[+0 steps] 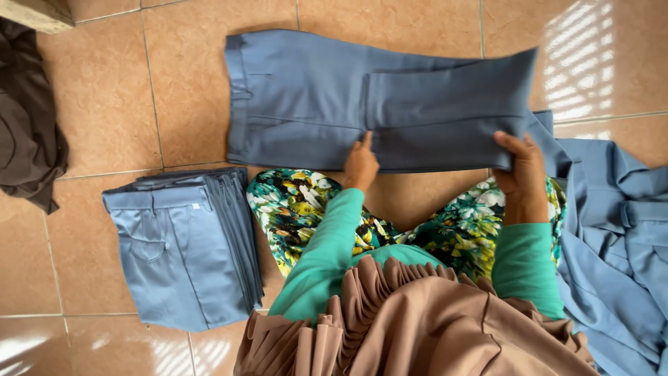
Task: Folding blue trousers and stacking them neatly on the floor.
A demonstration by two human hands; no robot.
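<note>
a pair of slate-blue trousers (313, 97) lies flat across the tan tiled floor (104, 97) just ahead of the person's knees, waistband toward the left of the view, with the leg end doubled back over the middle so that a folded flap (445, 101) covers the right half. the left hand (361, 164) rests at the near edge of the trousers, at the spot where the flap's inner edge ends, its fingers held together and stretched forward, pressing flat on the cloth rather than closing round anything. the right hand (523, 174) is at the flap's near right corner, thumb on top and the other fingers curled under the edge, pinching the cloth. both arms wear teal sleeves (327, 244), and the lap shows a floral skirt (299, 209) in green, yellow and white, with a pleated light-brown cloth (417, 327) hanging over it nearest the camera. to the left, just beside the knee, sits a neat stack of folded blue trousers (184, 244), lighter in shade. on the right a loose heap of light-blue garments (619, 244) spreads over the tiles, touching the far end of the trousers in hand. a dark brown cloth (28, 118) lies crumpled at the far left edge.
</note>
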